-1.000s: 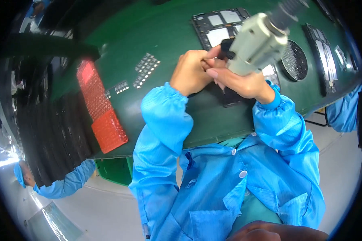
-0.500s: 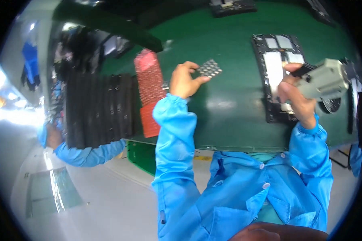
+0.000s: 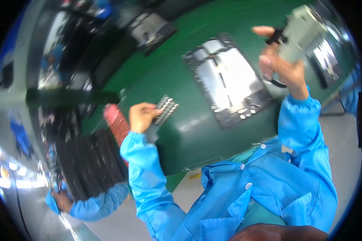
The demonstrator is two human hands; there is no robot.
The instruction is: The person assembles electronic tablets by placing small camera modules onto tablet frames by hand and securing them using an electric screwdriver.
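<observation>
Here the left hand (image 3: pixel 140 116) pinches at the small grid of parts (image 3: pixel 165 108) just to its right on the green surface (image 3: pixel 197 124), while the right hand (image 3: pixel 283 66) grips a pale power screwdriver (image 3: pixel 299 32) well apart.

The table (image 3: pixel 189 132) is dark green, and the flat panel (image 3: pixel 229 80) on it is black with silvery grey patches. The small tray (image 3: pixel 166 108) shows a black-and-silver grid, the power tool (image 3: pixel 299 32) is pale grey, both sleeves (image 3: pixel 149 176) are bright blue, and a red strip (image 3: pixel 116 120) lies beside black ribbed trays (image 3: pixel 88 164).

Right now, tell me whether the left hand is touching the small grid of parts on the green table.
Touching. The head view shows the left hand with fingertips resting on the edge of the small grid of parts, no gap visible.
</observation>
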